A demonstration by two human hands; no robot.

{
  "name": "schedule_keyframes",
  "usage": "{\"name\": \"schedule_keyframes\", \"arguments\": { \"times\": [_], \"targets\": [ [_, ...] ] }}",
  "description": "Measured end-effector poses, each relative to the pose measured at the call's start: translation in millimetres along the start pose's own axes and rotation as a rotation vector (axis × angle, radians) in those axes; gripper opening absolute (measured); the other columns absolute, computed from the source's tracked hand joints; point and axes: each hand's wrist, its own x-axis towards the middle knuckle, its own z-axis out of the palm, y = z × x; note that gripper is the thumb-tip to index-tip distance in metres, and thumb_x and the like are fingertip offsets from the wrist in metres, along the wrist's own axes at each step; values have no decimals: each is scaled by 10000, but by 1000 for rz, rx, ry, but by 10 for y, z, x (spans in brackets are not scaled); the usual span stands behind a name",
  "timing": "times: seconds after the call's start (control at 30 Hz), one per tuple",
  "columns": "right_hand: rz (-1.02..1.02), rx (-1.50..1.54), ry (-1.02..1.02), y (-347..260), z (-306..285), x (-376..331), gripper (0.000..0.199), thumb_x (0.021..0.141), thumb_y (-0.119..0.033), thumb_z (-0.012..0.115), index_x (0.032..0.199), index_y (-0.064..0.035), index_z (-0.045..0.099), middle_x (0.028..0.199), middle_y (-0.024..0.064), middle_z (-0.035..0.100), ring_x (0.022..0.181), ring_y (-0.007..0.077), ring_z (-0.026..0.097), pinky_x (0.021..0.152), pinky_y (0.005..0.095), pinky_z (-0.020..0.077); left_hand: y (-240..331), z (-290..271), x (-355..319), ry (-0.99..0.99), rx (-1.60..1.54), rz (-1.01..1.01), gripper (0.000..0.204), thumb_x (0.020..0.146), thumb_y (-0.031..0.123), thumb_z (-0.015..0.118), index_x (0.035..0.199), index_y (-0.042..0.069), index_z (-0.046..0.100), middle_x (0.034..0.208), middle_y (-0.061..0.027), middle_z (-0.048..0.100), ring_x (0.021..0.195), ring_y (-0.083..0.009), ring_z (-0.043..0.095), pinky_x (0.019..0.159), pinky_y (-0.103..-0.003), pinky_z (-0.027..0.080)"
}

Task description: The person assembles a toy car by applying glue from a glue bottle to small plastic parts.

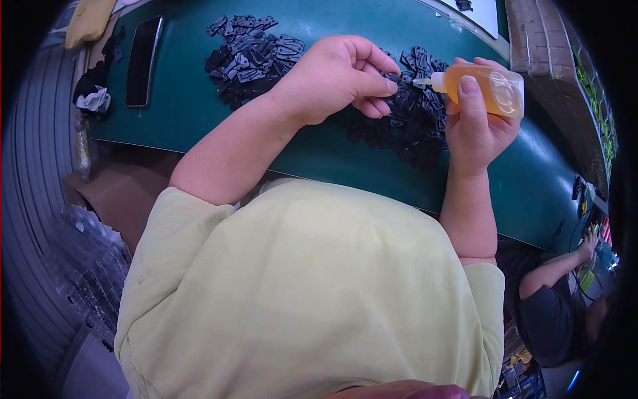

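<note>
My right hand [475, 126] grips a clear squeeze bottle [495, 90] of amber liquid, tipped on its side with its thin nozzle pointing left. My left hand [342, 76] is closed in a pinch, thumb against forefinger, on a small black part [393, 78] that the fingertips mostly hide. The nozzle tip is close to that part; whether they touch I cannot tell. Beneath both hands spreads a heap of flat black plastic pieces [419, 130]. A second heap of similar black pieces [256, 56] lies to the left, beyond my left forearm.
A dark phone [143, 61] lies on the green table [179, 66] at the left. Wrapped cartons [551, 40] stand along the far right edge. At the lower right, another person [548, 312] in a dark shirt reaches toward things at the table's end.
</note>
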Motion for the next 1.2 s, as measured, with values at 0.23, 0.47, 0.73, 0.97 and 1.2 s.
{"name": "schedule_keyframes", "arguments": {
  "times": [0.23, 0.47, 0.73, 0.97, 1.2],
  "targets": [
    [14, 9, -7, 7, 13, -14, 270, 801, -39, 657, 1042, 19, 550, 991, 122, 591, 921, 228, 641, 681, 276, 567, -8, 8, 1, -9, 18, 4, 232, 815, 69, 655, 1009, -32, 581, 752, -73, 643, 618, -131, 645, 570, -218, 537],
    [101, 114, 109, -109, 32, 46, 273, 767, -49, 689, 1004, 7, 565, 877, 131, 640, 617, 123, 602, 550, 198, 493, 5, 2, -1, 28, -9, 3, 187, 825, 72, 641, 978, -31, 608, 771, -83, 645, 628, -158, 661, 552, -219, 543],
    [256, 191, 36, -162, 113, -25, 285, 769, -80, 694, 1010, 0, 565, 907, 121, 630, 614, 100, 590, 501, 182, 476, 6, 6, 20, 57, -28, -29, 173, 834, 65, 625, 978, -31, 611, 816, -107, 644, 659, -198, 676, 582, -236, 565],
    [211, 112, -39, -92, 105, -62, 313, 767, -88, 710, 1029, -15, 555, 985, 99, 599, 701, 112, 611, 509, 181, 483, 17, 25, 16, 62, -19, -27, 176, 835, 75, 627, 977, -29, 611, 821, -111, 647, 662, -199, 677, 581, -239, 564],
    [189, 71, -56, -83, 94, -94, 329, 765, -88, 713, 1041, -17, 547, 1001, 99, 598, 731, 119, 617, 525, 188, 493, 3, 35, -1, 59, -8, -31, 169, 835, 82, 628, 965, -24, 611, 814, -107, 648, 656, -193, 676, 577, -239, 562]
  ]
}}
